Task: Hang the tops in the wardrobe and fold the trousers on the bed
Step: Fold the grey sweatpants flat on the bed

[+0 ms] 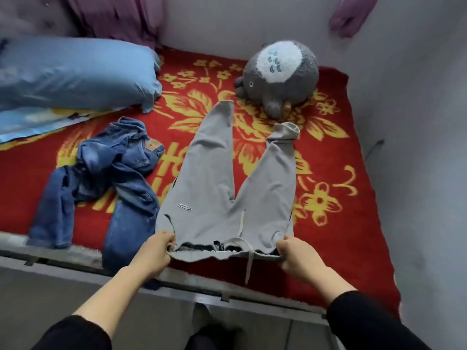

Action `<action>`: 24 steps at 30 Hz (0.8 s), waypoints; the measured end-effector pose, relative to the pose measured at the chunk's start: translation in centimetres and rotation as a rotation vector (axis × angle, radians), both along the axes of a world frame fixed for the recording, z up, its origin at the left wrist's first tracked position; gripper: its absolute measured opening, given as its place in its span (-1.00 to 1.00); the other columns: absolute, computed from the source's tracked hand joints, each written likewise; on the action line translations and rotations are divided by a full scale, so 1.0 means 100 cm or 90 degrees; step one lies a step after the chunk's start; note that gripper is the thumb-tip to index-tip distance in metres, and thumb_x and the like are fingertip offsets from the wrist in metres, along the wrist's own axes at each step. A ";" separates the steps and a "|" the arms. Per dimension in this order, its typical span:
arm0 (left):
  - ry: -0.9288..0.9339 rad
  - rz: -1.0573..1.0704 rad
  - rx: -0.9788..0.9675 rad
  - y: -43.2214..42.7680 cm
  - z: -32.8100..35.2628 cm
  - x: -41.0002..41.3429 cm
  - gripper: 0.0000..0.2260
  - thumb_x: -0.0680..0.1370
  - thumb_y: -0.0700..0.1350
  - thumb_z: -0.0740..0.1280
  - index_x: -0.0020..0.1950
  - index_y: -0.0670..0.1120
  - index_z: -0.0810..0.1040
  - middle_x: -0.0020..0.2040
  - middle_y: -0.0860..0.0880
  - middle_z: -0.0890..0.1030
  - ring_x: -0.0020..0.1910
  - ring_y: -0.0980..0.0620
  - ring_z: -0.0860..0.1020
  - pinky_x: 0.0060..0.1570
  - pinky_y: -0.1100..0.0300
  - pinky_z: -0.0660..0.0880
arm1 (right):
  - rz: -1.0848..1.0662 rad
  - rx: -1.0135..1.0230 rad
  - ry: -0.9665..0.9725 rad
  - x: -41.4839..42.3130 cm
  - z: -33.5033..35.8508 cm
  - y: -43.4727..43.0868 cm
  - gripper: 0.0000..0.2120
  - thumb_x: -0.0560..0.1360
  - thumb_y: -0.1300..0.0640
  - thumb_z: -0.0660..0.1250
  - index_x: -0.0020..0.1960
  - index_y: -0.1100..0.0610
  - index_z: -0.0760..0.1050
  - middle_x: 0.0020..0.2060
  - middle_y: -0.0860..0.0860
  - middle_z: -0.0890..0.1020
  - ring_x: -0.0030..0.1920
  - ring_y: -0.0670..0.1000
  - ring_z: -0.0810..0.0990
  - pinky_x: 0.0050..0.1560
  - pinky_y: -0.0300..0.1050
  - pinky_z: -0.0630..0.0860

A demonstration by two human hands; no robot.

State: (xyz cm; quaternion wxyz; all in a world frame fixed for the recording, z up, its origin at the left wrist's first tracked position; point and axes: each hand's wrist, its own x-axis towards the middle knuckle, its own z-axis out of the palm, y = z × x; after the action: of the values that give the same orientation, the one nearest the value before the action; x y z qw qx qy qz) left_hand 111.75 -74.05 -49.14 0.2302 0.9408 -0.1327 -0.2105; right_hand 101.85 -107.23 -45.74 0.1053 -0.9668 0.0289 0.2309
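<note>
Grey sweatpants lie spread on the red and yellow bed cover, legs pointing away from me and apart, waistband at the near edge. My left hand grips the left end of the waistband. My right hand grips the right end. A drawstring hangs down over the bed's front edge. Crumpled blue jeans lie to the left of the sweatpants, one leg draped over the edge.
A light blue pillow rests at the back left. A grey plush toy sits at the back, just beyond the trouser legs. White walls close the bed on the right and back. Purple cloth hangs behind the pillow.
</note>
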 end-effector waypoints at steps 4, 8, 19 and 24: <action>0.062 -0.037 0.089 0.025 -0.036 -0.008 -0.71 0.33 -0.38 0.17 -0.26 0.03 0.28 -0.19 0.00 0.41 -0.20 -0.09 0.43 -0.18 0.08 0.38 | 0.015 0.047 0.053 -0.003 -0.028 0.025 -0.73 0.27 0.30 0.20 -0.39 0.08 0.12 -0.34 0.03 0.38 -0.27 0.17 0.41 -0.47 -0.13 0.14; 0.125 -0.072 0.201 0.034 -0.073 -0.025 -0.79 0.42 -0.32 0.20 -0.19 -0.02 0.27 -0.11 0.00 0.41 -0.18 -0.06 0.42 -0.20 0.10 0.37 | -0.018 0.064 0.140 -0.008 -0.063 0.042 -0.72 0.33 0.32 0.21 -0.36 0.07 0.13 -0.41 -0.05 0.29 -0.35 0.08 0.31 -0.47 -0.18 0.11; 0.391 0.105 0.218 -0.003 -0.151 -0.048 -0.88 0.53 -0.10 0.27 -0.05 -0.12 0.55 0.05 -0.15 0.60 0.13 -0.13 0.54 -0.02 0.16 0.40 | -0.167 0.117 0.293 -0.014 -0.152 0.043 -0.91 0.40 0.19 0.26 -0.24 0.18 0.51 -0.15 0.19 0.66 -0.05 0.19 0.61 -0.24 -0.13 0.39; 0.610 0.655 -0.116 -0.064 -0.184 -0.061 -0.72 0.58 0.01 0.28 0.03 -0.21 0.53 0.02 -0.26 0.56 -0.05 -0.17 0.54 -0.07 0.03 0.48 | -0.153 0.122 0.258 -0.001 -0.199 0.044 -0.80 0.46 0.04 0.30 0.02 0.13 0.49 0.03 0.09 0.61 0.09 0.14 0.56 -0.10 -0.11 0.41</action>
State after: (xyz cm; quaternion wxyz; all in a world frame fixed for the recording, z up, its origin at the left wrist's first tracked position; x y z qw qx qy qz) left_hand 105.61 -80.42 -67.50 0.4110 0.6650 0.4276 -0.4540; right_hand 101.73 -102.85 -65.65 0.2153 -0.8759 0.1422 0.4078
